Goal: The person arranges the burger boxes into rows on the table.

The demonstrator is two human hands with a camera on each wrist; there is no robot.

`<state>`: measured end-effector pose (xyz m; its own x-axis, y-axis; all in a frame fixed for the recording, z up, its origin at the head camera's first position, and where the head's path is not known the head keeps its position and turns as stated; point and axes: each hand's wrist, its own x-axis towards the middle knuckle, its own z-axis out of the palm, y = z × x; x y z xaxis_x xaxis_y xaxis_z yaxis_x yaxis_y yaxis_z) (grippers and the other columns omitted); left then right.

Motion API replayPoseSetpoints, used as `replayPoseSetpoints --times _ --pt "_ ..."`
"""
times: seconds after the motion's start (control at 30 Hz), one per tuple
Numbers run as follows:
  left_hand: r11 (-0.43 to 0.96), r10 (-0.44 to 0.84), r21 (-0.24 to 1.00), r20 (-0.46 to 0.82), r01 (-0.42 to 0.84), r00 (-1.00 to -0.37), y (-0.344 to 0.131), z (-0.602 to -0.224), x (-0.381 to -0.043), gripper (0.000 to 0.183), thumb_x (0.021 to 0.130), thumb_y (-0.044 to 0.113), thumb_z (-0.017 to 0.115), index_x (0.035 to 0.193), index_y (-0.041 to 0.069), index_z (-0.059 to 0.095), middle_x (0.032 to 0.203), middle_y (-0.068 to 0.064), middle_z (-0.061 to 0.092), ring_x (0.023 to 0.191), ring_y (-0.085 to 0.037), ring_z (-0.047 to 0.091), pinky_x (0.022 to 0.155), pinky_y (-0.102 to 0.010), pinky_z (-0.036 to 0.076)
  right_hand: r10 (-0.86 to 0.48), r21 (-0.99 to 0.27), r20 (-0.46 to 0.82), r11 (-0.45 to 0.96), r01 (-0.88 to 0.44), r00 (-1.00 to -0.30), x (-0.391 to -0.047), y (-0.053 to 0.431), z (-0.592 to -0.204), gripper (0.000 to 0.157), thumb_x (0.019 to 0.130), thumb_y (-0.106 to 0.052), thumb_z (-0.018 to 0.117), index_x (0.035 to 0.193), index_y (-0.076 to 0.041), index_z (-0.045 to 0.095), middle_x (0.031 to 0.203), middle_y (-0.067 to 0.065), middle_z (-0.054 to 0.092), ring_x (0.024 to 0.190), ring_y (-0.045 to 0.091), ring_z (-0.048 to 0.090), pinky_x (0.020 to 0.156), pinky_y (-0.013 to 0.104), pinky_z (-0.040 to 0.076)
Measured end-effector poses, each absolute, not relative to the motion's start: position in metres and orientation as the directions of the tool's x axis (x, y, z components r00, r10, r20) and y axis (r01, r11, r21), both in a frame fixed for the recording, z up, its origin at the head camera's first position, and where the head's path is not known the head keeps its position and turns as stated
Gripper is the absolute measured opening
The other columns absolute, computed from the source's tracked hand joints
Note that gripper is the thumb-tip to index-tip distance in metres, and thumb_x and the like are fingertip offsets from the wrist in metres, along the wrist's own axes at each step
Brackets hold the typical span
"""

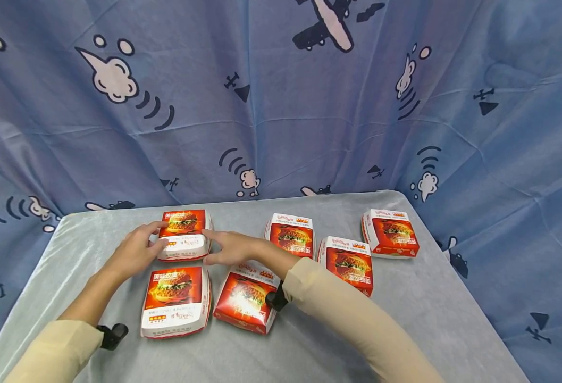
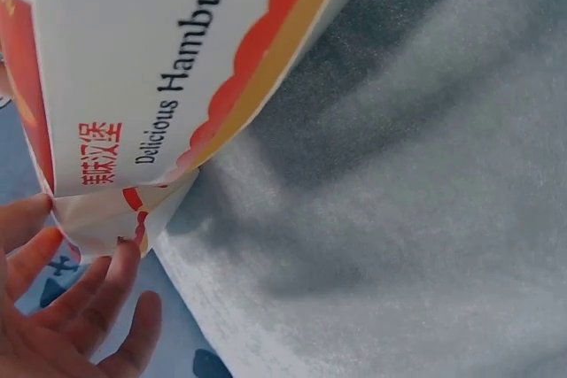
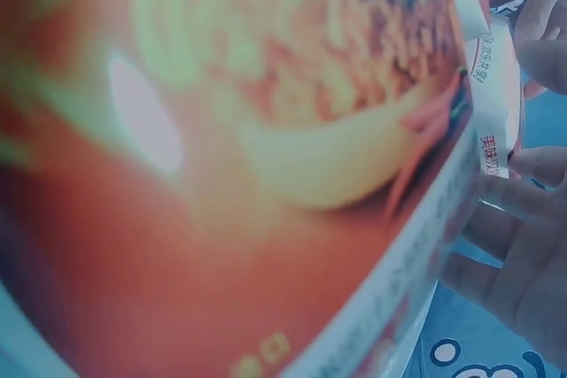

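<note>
A blue airplane-print curtain (image 1: 281,106) backs the grey table (image 1: 429,319). At the table's ten o'clock, left hand (image 1: 137,249) and right hand (image 1: 235,248), fingers spread, flank a burger box (image 1: 184,240).

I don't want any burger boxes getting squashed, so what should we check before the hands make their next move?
1. Left hand at the left side of the back-left box: ok, fingers touching it.
2. Right hand at that box's right side: ok.
3. Right wrist clear of the front-middle box: cannot tell, it's above it in the head view.
4. All six boxes on the table: ok.
5. All boxes facing one way: not ok. The back-left and front-left box have their white strip nearer us; the other four boxes have it farther away.
</note>
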<state>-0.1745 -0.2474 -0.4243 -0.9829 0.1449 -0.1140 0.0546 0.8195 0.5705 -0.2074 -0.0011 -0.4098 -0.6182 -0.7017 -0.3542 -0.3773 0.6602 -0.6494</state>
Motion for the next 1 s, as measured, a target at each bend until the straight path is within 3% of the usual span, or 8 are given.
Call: replayPoseSetpoints --times 0.17,0.43,0.73,0.9,1.0 --pt "0.848 0.138 0.525 -0.094 0.069 -0.986 -0.250 -0.421 -0.171 0.052 0.098 0.024 0.059 0.142 -0.002 0.047 0.130 -0.029 0.053 0.095 -0.034 0.058 0.073 -0.047 0.050 -0.714 -0.653 -0.337 0.646 -0.395 -0.613 -0.205 0.001 -0.403 0.076 0.099 -0.030 0.060 0.160 -0.011 0.019 0.163 0.005 0.025 0.147 0.018 0.027 0.117 0.028 0.024" --pt "0.846 0.107 0.517 0.080 0.133 -0.991 -0.246 -0.412 -0.163 0.049 0.097 0.022 0.062 0.140 0.002 0.051 0.128 -0.025 0.056 0.095 -0.032 0.061 0.071 -0.049 0.050 -0.756 -0.682 -0.249 0.581 -0.445 -0.605 -0.198 0.023 -0.386 0.070 0.099 -0.026 0.059 0.159 -0.011 0.025 0.161 0.007 0.029 0.132 0.034 0.050 0.110 0.036 0.038" --pt "0.769 0.208 0.552 0.260 0.322 -0.943 -0.212 -0.402 -0.136 0.049 0.091 0.017 0.072 0.136 0.005 0.056 0.126 -0.018 0.060 0.101 -0.033 0.062 0.080 -0.054 0.050 -0.747 -0.676 -0.181 0.567 -0.470 -0.640 -0.176 0.070 -0.385 0.064 0.099 -0.026 0.059 0.156 -0.015 0.033 0.158 0.002 0.037 0.138 0.021 0.042 0.113 0.038 0.034" --pt "0.703 0.316 0.578 0.268 0.414 -0.910 -0.191 -0.402 -0.119 0.057 0.086 0.022 0.079 0.138 0.012 0.056 0.133 -0.009 0.060 0.113 -0.029 0.060 0.090 -0.052 0.050 -0.722 -0.712 -0.086 0.527 -0.465 -0.686 -0.159 0.093 -0.394 0.063 0.098 -0.023 0.062 0.155 -0.016 0.036 0.157 0.002 0.038 0.136 0.022 0.046 0.107 0.043 0.042" --pt "0.673 0.384 0.587 0.243 0.450 -0.891 -0.179 -0.402 -0.110 0.062 0.084 0.026 0.082 0.139 0.014 0.056 0.135 -0.005 0.059 0.116 -0.025 0.060 0.094 -0.049 0.051 -0.710 -0.732 -0.052 0.506 -0.457 -0.703 -0.151 0.104 -0.400 0.063 0.097 -0.022 0.062 0.154 -0.016 0.037 0.157 0.003 0.038 0.140 0.022 0.042 0.109 0.045 0.040"
